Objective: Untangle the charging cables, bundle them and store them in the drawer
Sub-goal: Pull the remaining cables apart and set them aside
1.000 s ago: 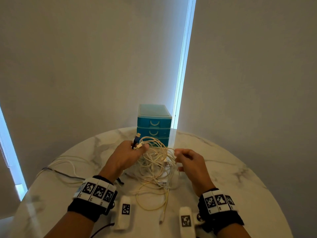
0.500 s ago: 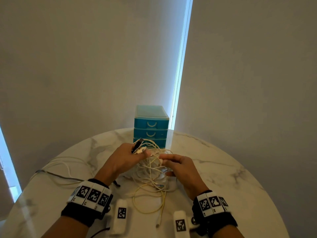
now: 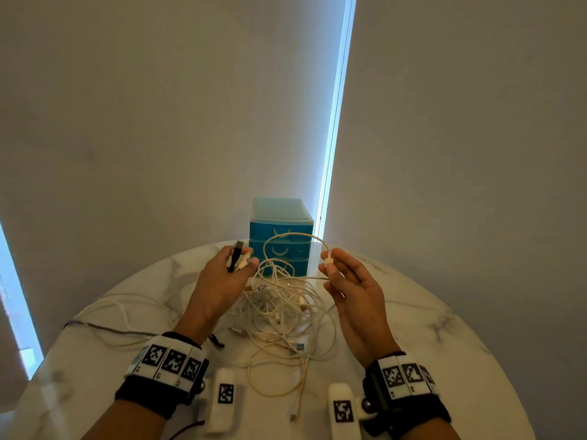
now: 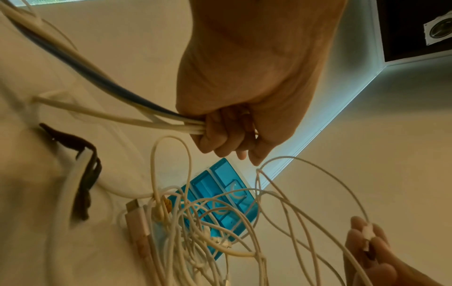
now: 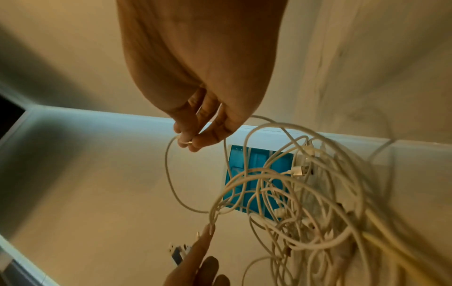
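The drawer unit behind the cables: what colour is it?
The drawer unit is turquoise blue, with a paler translucent top; clearest in the head view.

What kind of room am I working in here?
Probably a home or small office corner, not a workshop: a round marble-look table stands against plain blinds with daylight at a gap, and a small blue plastic drawer unit stands behind the tangled charging cables.

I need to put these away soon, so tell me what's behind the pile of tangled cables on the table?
Behind the tangled cables stands a blue drawer unit at the table's far edge, with three closed drawers. Cable loops cover part of the bottom drawer, and the contents cannot be seen.
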Action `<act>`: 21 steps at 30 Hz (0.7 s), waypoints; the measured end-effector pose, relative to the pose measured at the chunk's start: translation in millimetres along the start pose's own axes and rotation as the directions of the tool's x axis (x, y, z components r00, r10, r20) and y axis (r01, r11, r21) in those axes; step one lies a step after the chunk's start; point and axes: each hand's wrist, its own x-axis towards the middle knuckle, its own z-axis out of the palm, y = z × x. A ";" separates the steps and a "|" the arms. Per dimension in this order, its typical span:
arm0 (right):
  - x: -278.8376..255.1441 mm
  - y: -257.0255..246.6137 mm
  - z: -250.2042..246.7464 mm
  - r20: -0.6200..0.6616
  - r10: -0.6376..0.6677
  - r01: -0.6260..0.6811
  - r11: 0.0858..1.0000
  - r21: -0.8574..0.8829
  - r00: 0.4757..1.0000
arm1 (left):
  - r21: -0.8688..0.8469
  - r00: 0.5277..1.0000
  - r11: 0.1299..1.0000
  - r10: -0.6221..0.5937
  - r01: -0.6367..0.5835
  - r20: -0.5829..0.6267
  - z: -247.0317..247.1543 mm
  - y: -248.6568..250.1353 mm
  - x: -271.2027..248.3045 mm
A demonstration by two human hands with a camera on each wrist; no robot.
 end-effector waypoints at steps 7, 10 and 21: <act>1.6 -5.5 -2.3 0.054 0.054 -0.060 0.990 0.129 0.997 | 0.038 0.985 0.993 0.106 -0.112 0.138 -2.2 18.3 -8.7; 2.8 -5.2 -6.7 0.010 0.064 -0.065 0.991 0.118 0.998 | 0.018 0.981 0.994 0.103 -0.107 0.162 -1.7 19.7 -11.5; -2.7 -6.7 2.9 -0.019 0.002 -0.002 1.000 0.017 1.000 | 0.001 0.993 1.000 0.030 -0.030 0.118 -2.4 27.2 -12.7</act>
